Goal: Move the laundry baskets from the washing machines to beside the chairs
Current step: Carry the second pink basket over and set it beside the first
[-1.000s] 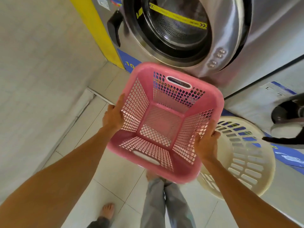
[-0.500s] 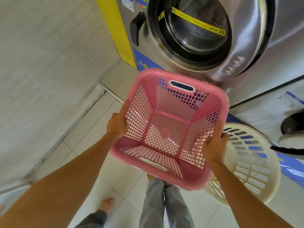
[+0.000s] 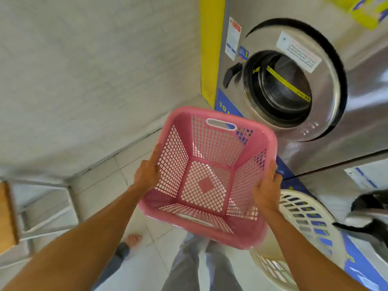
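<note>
An empty pink square laundry basket (image 3: 210, 156) is held in the air in front of me, tilted so its inside faces me. My left hand (image 3: 147, 175) grips its left rim and my right hand (image 3: 266, 192) grips its right rim. A round cream laundry basket (image 3: 304, 223) stands on the floor at the lower right, partly hidden behind the pink one and my right arm. A steel washing machine (image 3: 294, 87) with a round door rises at the upper right. Part of a wooden chair seat with a metal frame (image 3: 8, 215) shows at the left edge.
A white tiled wall (image 3: 84, 70) fills the left. Pale floor tiles (image 3: 100, 190) run between wall and machines. A second machine's dark door handle (image 3: 369, 206) juts out at the right edge. My legs and a bare foot (image 3: 134, 239) are below.
The view has swung left and up, so the washing machine slid right and a chair appeared at the left edge. Both hands keep their hold on the pink basket.
</note>
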`<control>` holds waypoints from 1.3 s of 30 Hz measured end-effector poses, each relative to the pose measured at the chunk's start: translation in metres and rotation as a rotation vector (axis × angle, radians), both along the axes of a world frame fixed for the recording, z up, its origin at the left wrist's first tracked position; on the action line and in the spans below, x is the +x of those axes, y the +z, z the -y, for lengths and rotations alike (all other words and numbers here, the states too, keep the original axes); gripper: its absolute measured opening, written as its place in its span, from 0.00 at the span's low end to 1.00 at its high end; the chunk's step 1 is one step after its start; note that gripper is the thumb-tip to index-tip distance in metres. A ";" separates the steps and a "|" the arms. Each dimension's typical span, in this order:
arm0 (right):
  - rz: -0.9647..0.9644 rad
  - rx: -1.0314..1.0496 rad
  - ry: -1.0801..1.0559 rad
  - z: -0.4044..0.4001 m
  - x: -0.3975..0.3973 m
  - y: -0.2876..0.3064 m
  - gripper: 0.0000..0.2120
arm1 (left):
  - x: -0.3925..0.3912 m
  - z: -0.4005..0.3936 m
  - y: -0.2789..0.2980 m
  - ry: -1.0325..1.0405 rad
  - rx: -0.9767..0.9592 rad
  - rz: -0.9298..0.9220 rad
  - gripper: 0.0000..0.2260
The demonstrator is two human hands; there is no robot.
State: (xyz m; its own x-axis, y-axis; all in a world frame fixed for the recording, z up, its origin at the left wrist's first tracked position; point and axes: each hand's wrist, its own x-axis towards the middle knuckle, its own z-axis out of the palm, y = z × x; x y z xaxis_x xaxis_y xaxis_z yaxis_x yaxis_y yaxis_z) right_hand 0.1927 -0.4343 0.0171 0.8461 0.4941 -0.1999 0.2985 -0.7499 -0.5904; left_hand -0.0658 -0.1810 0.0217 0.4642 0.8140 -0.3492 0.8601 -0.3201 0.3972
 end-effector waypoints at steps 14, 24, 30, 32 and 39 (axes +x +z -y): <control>0.021 0.044 0.401 -0.076 -0.060 0.069 0.42 | -0.143 0.050 0.065 0.367 0.104 0.045 0.37; 0.067 0.079 0.697 -0.129 -0.171 0.099 0.35 | -0.277 0.096 0.090 0.637 0.149 0.132 0.38; 0.030 0.092 0.862 -0.150 -0.277 0.113 0.36 | -0.380 0.132 0.100 0.845 0.103 0.124 0.39; 0.018 0.087 0.912 -0.152 -0.316 0.112 0.37 | -0.417 0.148 0.103 0.911 0.109 0.106 0.39; 0.029 0.040 1.072 -0.148 -0.452 0.114 0.37 | -0.530 0.212 0.110 1.125 0.138 0.098 0.38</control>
State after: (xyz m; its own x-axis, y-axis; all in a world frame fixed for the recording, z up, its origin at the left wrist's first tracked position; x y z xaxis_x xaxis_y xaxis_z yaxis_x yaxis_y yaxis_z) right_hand -0.2590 -0.2866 0.1314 -0.0284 0.9877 -0.1540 0.8038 -0.0690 -0.5909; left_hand -0.5957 -0.3925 0.1320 -0.5340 0.8146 -0.2266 0.6542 0.5678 0.4996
